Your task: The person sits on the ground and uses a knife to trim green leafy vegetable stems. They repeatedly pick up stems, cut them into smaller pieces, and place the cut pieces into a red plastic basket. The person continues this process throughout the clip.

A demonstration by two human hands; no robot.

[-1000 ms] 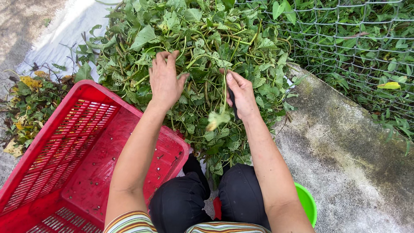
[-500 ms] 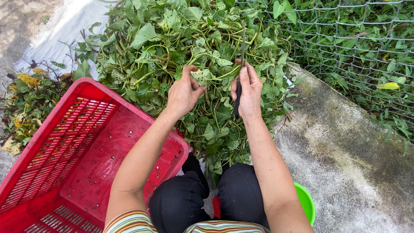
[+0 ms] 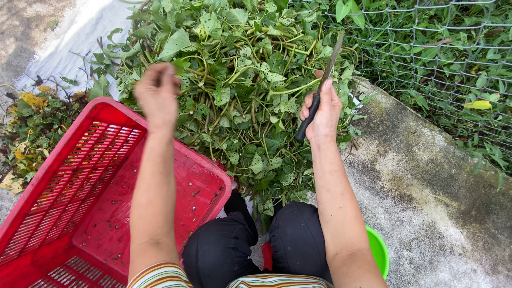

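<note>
Hands: right (image 3: 321, 113) gripping knife (image 3: 319, 92)

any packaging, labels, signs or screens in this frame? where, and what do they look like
None in view: no package, label, sign or screen.
Only containers: a red slatted plastic crate at lower left, and the rim of a green plastic tub at lower right behind the person's legs; neither shows a label.
</note>
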